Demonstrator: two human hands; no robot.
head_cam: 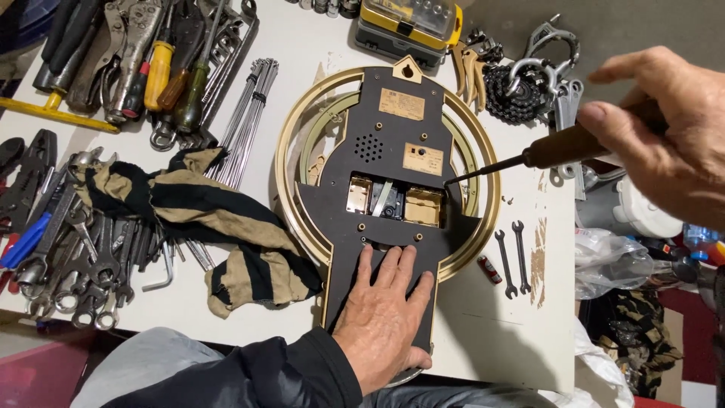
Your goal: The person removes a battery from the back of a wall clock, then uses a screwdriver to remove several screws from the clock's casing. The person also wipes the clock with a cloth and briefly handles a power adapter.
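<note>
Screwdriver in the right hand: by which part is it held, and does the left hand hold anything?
The right hand holds the screwdriver by its dark brown handle. The left hand holds nothing; it presses flat on the clock back.

Clock (393, 143) lies face down mid-table, rag (219, 227) and wrenches (83, 264) to its left, two spanners (512, 257) to its right.

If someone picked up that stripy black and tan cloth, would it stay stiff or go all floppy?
Probably floppy: the black and tan striped cloth already lies crumpled in folds over the spanners. It looks light for its size, being thin fabric. It likely would not roll or slip, though it might snag on the tools beneath.
</note>
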